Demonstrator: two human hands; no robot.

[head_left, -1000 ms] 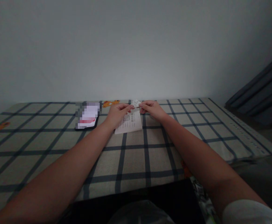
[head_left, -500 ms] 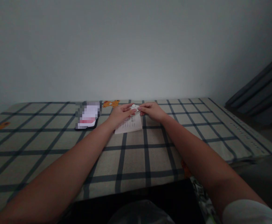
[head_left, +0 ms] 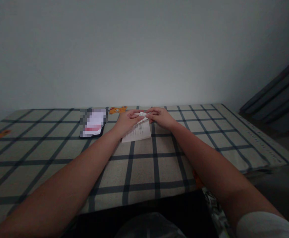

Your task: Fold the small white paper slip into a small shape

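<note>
Between the fingertips of both hands is a small white folded piece of paper [head_left: 142, 115], creased and angular. My left hand [head_left: 126, 122] pinches it from the left, thumb on the near side. From the right, my right hand [head_left: 162, 118] grips it between thumb and fingers. Below them lies a printed paper sheet [head_left: 138, 134] with rows of dark text, partly covered by my left hand. Whether the folded piece is joined to the sheet, I cannot tell.
A dark-edged phone [head_left: 98, 131], its screen mostly pixelated, lies left of my hands. The checked tablecloth [head_left: 144, 168] bears orange bear prints [head_left: 118, 110]. A pale wall [head_left: 144, 53] rises behind the table, and a grey curtain [head_left: 278, 92] hangs at the right.
The fingers of both hands have shifted slightly around the small white paper, whose visible shape now looks flatter and more pointed. The printed sheet and the phone stay in place.
</note>
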